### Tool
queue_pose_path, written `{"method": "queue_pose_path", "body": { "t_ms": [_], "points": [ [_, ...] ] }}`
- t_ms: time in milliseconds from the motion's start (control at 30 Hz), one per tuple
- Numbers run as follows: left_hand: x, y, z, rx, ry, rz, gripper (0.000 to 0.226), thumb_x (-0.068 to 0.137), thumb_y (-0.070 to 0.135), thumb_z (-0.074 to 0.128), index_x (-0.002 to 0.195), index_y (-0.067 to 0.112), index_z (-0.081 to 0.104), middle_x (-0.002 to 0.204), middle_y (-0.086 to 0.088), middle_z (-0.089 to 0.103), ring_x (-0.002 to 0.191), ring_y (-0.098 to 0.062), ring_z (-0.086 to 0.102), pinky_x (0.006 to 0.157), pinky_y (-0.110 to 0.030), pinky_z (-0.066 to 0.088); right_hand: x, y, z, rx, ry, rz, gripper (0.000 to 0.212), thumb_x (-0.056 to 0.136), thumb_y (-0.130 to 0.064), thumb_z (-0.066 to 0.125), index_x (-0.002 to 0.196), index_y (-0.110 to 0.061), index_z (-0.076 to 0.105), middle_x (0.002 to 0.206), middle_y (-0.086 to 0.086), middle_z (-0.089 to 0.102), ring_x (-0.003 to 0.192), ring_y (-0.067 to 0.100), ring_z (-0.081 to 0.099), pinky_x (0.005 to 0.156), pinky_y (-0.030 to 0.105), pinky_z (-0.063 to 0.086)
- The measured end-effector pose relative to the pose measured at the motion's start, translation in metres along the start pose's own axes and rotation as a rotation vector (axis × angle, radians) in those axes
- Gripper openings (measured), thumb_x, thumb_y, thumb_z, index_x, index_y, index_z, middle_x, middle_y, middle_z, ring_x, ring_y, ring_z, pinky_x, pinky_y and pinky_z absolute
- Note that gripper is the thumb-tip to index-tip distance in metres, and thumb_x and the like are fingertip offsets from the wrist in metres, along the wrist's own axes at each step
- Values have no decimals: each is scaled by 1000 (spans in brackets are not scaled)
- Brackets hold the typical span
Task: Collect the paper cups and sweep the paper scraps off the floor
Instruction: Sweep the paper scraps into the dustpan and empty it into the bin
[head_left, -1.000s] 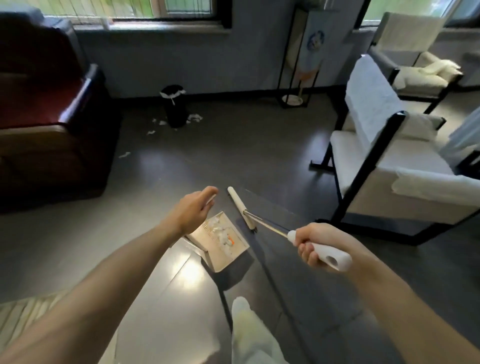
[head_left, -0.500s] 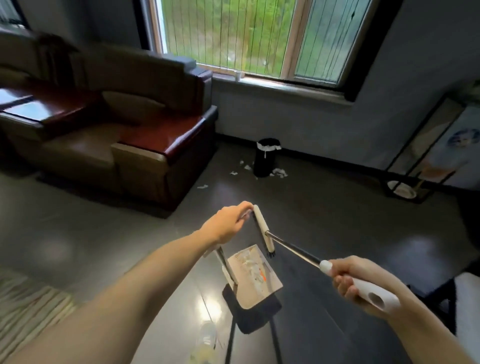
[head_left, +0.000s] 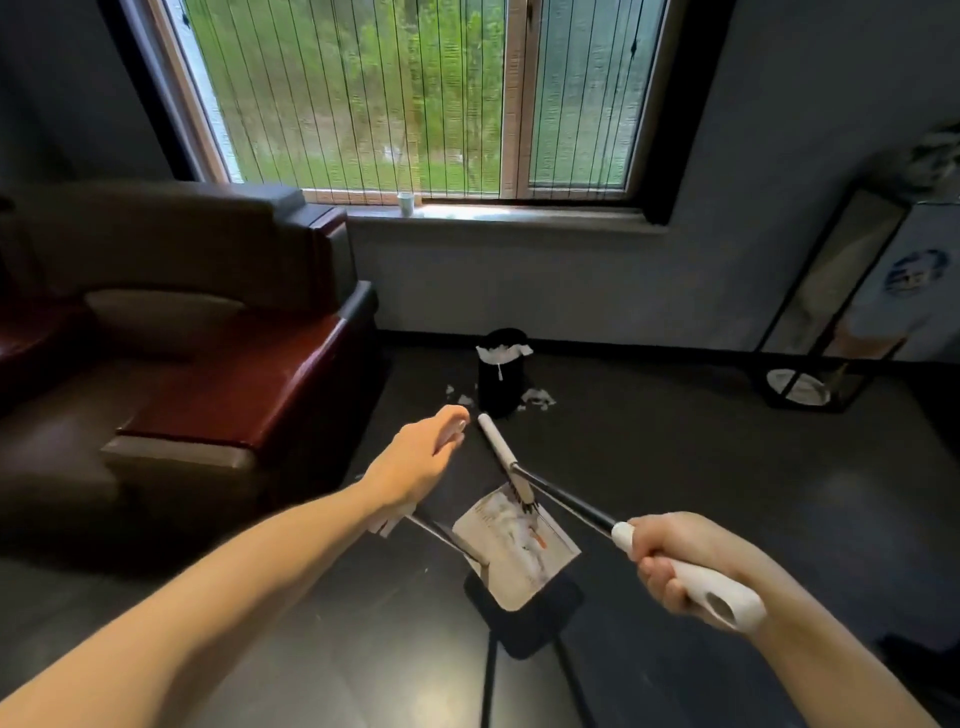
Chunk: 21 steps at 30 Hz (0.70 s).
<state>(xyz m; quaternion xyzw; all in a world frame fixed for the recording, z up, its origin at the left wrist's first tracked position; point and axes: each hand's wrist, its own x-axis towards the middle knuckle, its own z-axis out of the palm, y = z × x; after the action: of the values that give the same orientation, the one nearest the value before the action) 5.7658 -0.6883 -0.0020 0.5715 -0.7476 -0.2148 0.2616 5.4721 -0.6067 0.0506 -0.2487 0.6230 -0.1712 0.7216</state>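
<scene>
Curled tight round the white grip of the short black-shafted broom (head_left: 497, 442), the right hand (head_left: 670, 551) holds its brush end over the beige plastic dustpan (head_left: 524, 566), which carries paper bits. The left hand (head_left: 421, 460) grips the dustpan's thin metal handle. White paper scraps (head_left: 537, 397) lie beside the black round bin (head_left: 500, 382). A pale paper cup (head_left: 405, 203) stands on the windowsill (head_left: 519, 213).

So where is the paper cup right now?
Head view, upper centre-left: the paper cup stands on the windowsill, just right of the sofa back and up-left of the black bin.
</scene>
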Motion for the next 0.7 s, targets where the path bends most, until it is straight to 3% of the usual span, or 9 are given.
{"method": "queue_pose_path", "body": {
  "t_ms": [367,500,600,700],
  "points": [
    [182,-50,-14,-115,158,-40,28,97,15,49,117,35,47,126,0,60,118,-5,54,96,-28,47,111,-185,-36,-132,-8,-84,16,87,2,46,93,-12,52,46,4,48,32,8,43,30,16,35],
    [232,-56,-19,-135,231,-69,27,97,17,50,116,36,48,124,2,60,116,5,48,86,-8,39,134,-248,-48,-195,-37,-98,17,87,3,46,98,-9,51,47,4,47,32,8,42,29,17,36],
    [259,-62,-24,-123,272,-66,22,97,19,50,113,35,49,119,1,63,113,1,52,83,-8,38,148,-280,-49,-209,-46,-99,26,87,3,46,112,-6,49,48,4,47,31,8,42,29,16,36],
    [288,-71,-32,-90,317,-38,20,97,20,51,112,33,50,114,1,64,110,-3,56,82,-10,38,162,-306,-45,-224,-62,-111,27,88,3,46,114,-7,48,48,4,48,32,8,43,30,16,36]
  ]
}}
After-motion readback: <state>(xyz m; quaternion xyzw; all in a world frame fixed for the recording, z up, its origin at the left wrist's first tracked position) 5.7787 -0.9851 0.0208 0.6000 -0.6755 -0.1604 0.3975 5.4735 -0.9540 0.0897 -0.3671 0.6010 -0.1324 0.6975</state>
